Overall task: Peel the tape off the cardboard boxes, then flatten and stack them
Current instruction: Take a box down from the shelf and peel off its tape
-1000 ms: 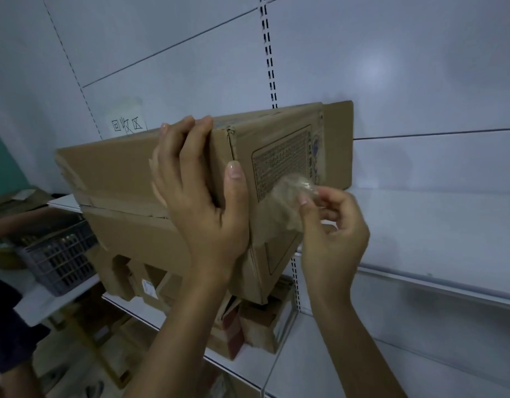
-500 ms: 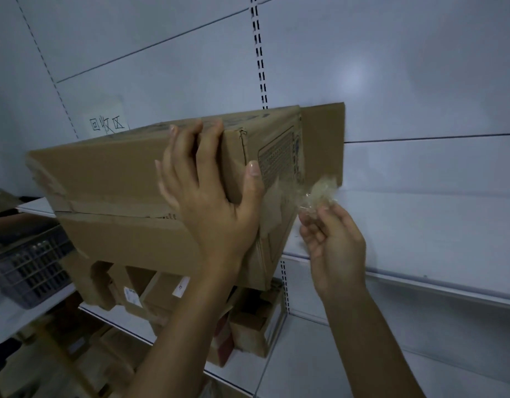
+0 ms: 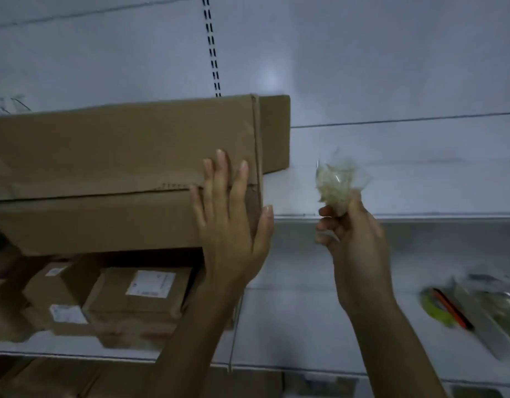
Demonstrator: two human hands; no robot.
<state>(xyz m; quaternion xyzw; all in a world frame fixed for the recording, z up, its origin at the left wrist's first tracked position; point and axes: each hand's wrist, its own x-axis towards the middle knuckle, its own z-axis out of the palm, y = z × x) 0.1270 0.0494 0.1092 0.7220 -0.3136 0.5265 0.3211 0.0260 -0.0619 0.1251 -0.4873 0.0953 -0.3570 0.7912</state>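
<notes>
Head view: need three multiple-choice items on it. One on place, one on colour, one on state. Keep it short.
1. Where is the tape wad?
A. lying on a shelf
B. in the right hand, apart from the big box
C. stuck on the big box

2. What colour are the labels on the small boxes under the big box?
A. white
B. red
C. black

3. How is the left hand?
A. clenched in a fist
B. pinching tape
C. flat against the big box, fingers straight

Answers:
1 B: the fingers curl round the crumpled wad, with bare shelf showing between it and the box.
2 A: pale white rectangles show on the brown cardboard.
3 C: the fingers are spread and straight on the front face, near its right end.
</notes>
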